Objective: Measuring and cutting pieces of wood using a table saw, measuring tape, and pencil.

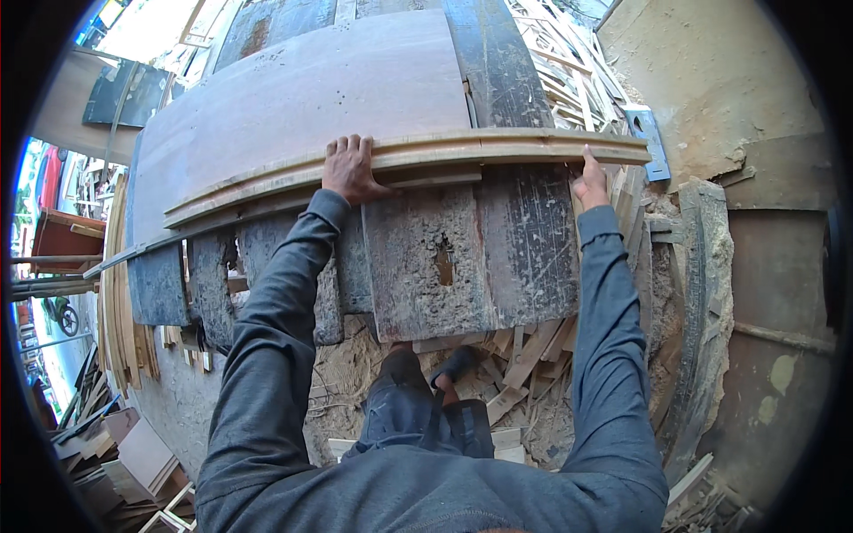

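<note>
A long, grooved wooden strip (524, 147) lies crosswise before me over a large smooth board (311, 93), its right end sticking out past the workbench's planks. My left hand (351, 171) is closed over the strip left of its middle, fingers across the top and thumb pointing right along the near side. Close to the right end, my right hand (592, 184) grips the strip's near edge with one digit pointing up against it; its other fingers are partly hidden. Below the strip runs a thin straight edge (142, 251) that reaches out to the left.
The workbench (426, 258) is of worn dark planks with holes and a pitted patch. Scrap wood (569, 67) heaps up at the far right, beside a blue-grey metal piece (649, 142). Upright boards (120, 293) stand at the left. Offcuts (524, 369) litter the ground by my feet.
</note>
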Motion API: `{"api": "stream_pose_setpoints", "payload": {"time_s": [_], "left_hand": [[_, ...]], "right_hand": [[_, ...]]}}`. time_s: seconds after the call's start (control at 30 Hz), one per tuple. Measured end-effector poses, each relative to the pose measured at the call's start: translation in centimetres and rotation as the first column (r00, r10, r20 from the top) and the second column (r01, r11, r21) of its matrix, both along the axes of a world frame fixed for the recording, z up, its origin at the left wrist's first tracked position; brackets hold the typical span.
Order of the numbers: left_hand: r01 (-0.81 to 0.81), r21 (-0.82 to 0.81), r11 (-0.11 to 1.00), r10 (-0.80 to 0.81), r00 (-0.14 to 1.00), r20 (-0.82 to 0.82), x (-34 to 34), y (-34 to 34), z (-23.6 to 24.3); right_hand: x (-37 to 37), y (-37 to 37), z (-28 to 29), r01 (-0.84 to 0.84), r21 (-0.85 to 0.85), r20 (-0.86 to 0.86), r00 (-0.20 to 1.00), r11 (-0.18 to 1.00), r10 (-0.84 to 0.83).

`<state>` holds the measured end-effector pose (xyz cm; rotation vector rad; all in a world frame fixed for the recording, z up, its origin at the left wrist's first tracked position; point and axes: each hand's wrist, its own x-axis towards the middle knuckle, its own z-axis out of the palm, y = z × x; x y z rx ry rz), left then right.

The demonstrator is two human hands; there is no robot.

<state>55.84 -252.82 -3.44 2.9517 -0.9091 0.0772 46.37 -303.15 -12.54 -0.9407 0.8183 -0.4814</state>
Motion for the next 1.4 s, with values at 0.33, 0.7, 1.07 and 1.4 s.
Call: {"api": "stream_pose_setpoints", "payload": {"time_s": [0.33, 0.7, 1.07, 1.4], "left_hand": [[0.039, -0.114, 0.993, -0.040, 0.999, 0.000, -19.2, 4.1, -1.1], [0.063, -0.250, 0.966, -0.141, 0.940, -0.310, -9.3, 3.0, 0.0], [0.204, -0.218, 0.954, -0.233, 0.965, -0.117, -12.9, 4.5, 0.0], [0.069, -0.275, 0.959, -0.158, 0.936, -0.316, -12.1, 2.9, -0.2]], "right_hand": [[-22.9, 5.1, 3.2, -0.040, 0.089, -0.091, 0.995, 0.995, 0.049], [-16.5, 4.9, 1.1, 0.152, -0.134, -0.211, 0.961, 0.979, -0.178], [-18.3, 4.8, 4.0, -0.028, 0.119, -0.127, 0.991, 0.993, 0.043], [-21.1, 4.4, 1.5, 0.013, -0.277, -0.361, 0.925, 0.961, -0.117]]}}
